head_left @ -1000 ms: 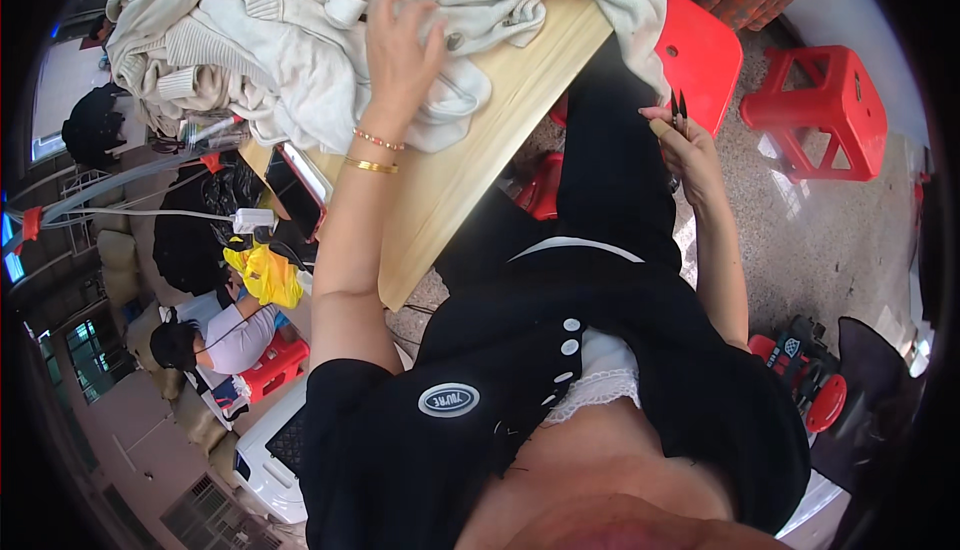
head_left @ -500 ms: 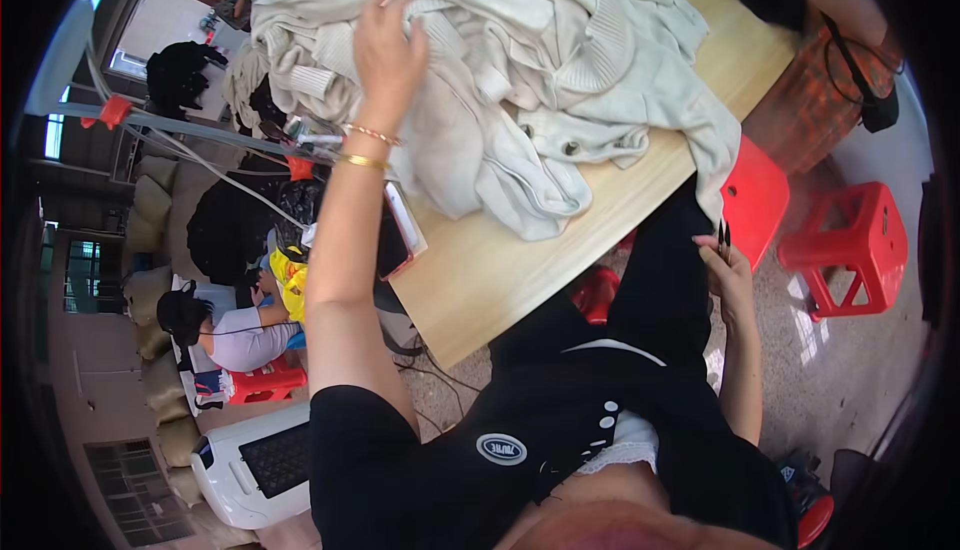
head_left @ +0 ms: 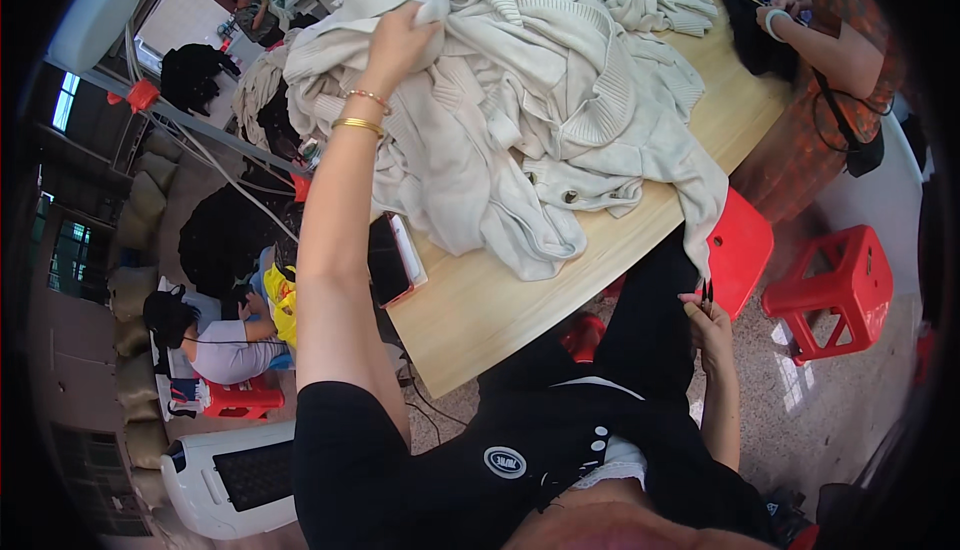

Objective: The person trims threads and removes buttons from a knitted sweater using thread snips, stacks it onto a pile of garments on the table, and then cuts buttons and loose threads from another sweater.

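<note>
A cream cardigan [head_left: 430, 20] atop the heap [head_left: 520, 120] on the worktop [head_left: 500, 310] is gripped by the left hand [head_left: 400, 40]. Small snips [head_left: 706, 295] are pinched in the right hand [head_left: 712, 322], lowered beside the lap. Most of the heap appears unsorted.

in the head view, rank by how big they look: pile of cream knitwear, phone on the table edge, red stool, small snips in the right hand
1. pile of cream knitwear
2. red stool, which lies farther from the camera, so its true size is unsure
3. phone
4. snips, held in the right hand
</note>
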Demonstrator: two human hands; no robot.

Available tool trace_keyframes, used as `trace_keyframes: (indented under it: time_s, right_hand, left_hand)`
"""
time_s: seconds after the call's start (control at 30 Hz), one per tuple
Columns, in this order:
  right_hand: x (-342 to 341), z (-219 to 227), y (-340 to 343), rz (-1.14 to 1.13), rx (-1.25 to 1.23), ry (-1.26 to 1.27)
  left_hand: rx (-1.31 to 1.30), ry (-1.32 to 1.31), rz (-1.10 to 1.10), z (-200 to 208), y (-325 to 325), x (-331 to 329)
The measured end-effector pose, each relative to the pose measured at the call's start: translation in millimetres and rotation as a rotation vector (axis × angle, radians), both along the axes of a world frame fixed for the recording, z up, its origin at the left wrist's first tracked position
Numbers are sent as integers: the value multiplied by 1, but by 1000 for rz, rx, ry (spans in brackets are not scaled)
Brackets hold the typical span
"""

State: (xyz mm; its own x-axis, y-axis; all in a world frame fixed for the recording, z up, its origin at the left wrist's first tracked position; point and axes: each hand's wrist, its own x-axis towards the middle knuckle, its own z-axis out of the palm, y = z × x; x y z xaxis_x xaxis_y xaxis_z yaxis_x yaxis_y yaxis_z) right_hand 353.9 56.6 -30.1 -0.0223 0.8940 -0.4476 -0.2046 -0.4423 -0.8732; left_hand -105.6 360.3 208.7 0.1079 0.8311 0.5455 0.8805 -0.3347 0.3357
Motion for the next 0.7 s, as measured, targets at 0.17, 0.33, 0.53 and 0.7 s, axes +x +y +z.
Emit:
trace_keyframes:
  time_s: [0.17, 0.33, 0.53, 0.7]
  right_hand:
    - [1, 8, 9, -4, 25, -38]
    - [-14, 12, 16, 61, 30, -73]
    - [-29, 7, 21, 68, 50, 0]
    - [-30, 10, 26, -9, 96, 34]
  left_hand:
    - [149, -267, -283, -32, -69, 75]
    - [185, -266, -364, -43, -133, 124]
    - [85, -337, -585, -118, -171, 199]
    - [-269, -298, -646, -152, -228, 217]
